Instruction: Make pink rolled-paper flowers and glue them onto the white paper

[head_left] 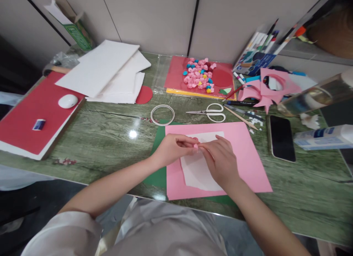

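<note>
My left hand pinches a small pink paper piece, which looks like a little curled flower. My right hand meets it from the other side, its thumb and forefinger closed at the piece's edge. Both hands hover over a white sheet that lies on larger pink paper. Green paper sticks out underneath. Beyond the hands lie white-handled scissors and a roll of tape. Exactly how the fingertips grip the piece is partly hidden.
Pink curled pieces with blue and yellow bits are heaped on red paper at the back. A phone and a white bottle lie right. White sheets, a red board and a white mouse are left.
</note>
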### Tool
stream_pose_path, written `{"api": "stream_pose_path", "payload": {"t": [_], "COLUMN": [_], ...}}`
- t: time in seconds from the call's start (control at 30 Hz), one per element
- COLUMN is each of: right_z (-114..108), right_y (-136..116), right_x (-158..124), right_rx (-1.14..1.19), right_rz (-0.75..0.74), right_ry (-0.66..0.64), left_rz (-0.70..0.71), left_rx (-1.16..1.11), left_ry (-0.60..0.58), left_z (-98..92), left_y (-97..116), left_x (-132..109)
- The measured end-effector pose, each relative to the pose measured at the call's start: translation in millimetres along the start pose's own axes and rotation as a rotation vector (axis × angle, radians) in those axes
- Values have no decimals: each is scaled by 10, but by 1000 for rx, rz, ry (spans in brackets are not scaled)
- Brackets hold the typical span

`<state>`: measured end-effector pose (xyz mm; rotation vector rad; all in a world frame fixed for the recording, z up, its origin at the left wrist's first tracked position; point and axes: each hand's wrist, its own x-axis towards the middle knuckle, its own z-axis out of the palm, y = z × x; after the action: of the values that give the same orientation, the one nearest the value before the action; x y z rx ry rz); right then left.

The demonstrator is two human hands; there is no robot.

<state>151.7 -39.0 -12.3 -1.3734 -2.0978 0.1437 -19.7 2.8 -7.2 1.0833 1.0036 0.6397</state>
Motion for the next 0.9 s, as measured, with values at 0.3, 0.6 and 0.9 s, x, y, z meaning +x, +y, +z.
{"api": "stream_pose_path", "payload": {"t": [0.3, 0.6, 0.9], "right_z": [-13, -37, -36], "right_y": [-32, -12, -70], "right_x": [21, 23, 23], "right_rx": [-26, -65, -142], "right_rz": [-32, -3, -83], "right_ry": [19, 31, 56], "left_rz": [45, 1, 59], "left_rx": [45, -8, 22], "left_ry": [19, 17, 51], "left_z": [2, 0, 4], "left_y": [7, -1, -20], "left_x": [-7, 4, 8]}}
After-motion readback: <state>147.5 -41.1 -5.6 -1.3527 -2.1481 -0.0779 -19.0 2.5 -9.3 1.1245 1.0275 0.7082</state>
